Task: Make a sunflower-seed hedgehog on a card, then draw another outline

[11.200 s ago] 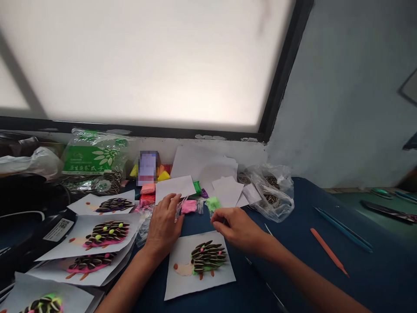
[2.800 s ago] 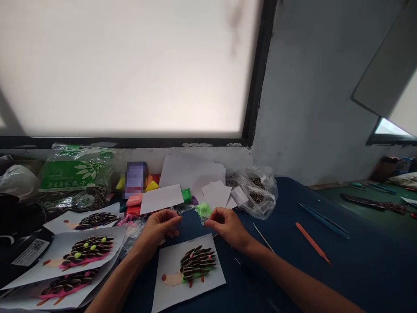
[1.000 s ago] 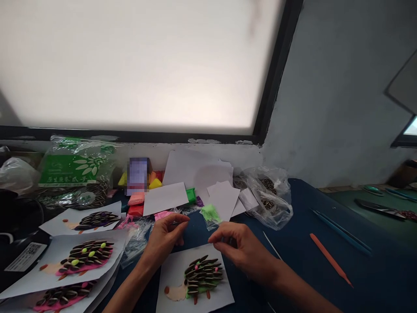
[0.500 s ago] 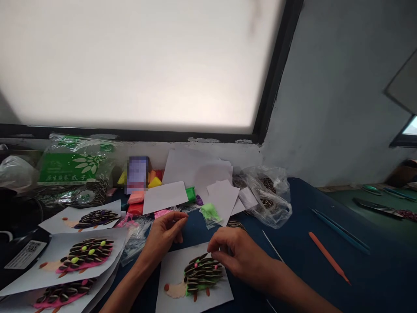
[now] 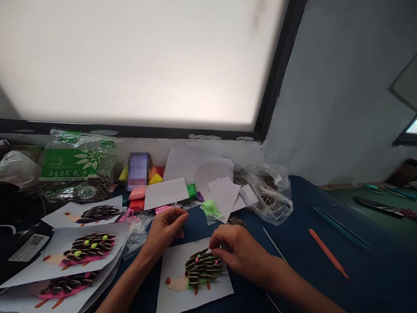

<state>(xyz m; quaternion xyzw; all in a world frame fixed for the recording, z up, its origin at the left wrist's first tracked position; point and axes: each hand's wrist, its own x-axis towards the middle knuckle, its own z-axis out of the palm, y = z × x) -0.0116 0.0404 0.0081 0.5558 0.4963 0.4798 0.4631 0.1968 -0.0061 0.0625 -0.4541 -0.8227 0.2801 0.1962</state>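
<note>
A hedgehog picture lies on the blue table, its green clay back covered with sunflower seeds and small pink dots on a white card. My right hand hovers at the card's upper right edge, thumb and forefinger pinched near the seeds; anything between them is too small to make out. Above the card's upper left corner is my left hand, its thumb and fingertips pressed together. Whether it holds a tiny bit of something is unclear. A bag of light green clay lies beyond the hands.
Several hedgehog cards are stacked at left, below a bag of sunflower seeds. White papers and clay packs stand at the back. At right lie an orange clay tool, blue tweezers and a thin metal rod.
The view has shifted slightly. Both hands stay pinched in nearly the same places around the hedgehog card.
</note>
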